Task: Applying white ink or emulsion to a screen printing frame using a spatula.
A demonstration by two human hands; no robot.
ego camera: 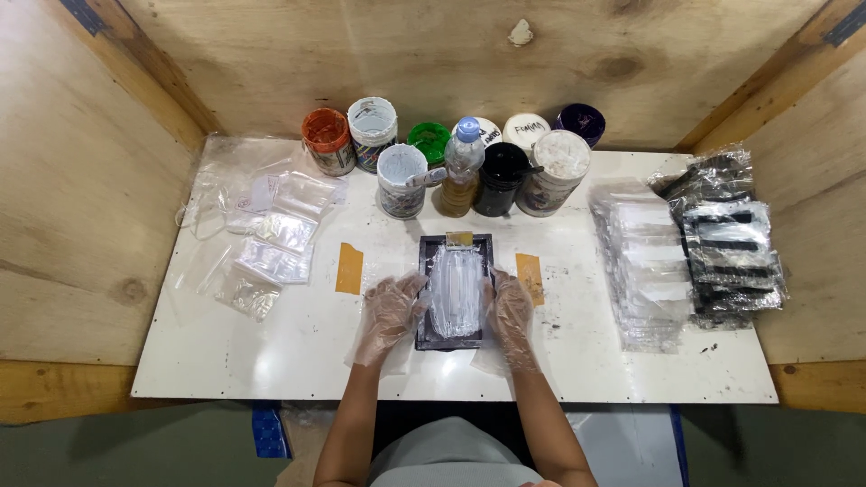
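hands (390, 311) (510, 311) flank clear crinkled pouch (456, 293) on dark tray (426, 335)

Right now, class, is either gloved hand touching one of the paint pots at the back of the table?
No: the left hand and right hand rest on either side of the dark tray, well short of the paint pots.

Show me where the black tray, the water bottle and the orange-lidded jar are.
black tray (429, 339), head view, on its lower left rim.
water bottle (462, 167), head view, on its clear body.
orange-lidded jar (325, 129), head view, on its orange top.
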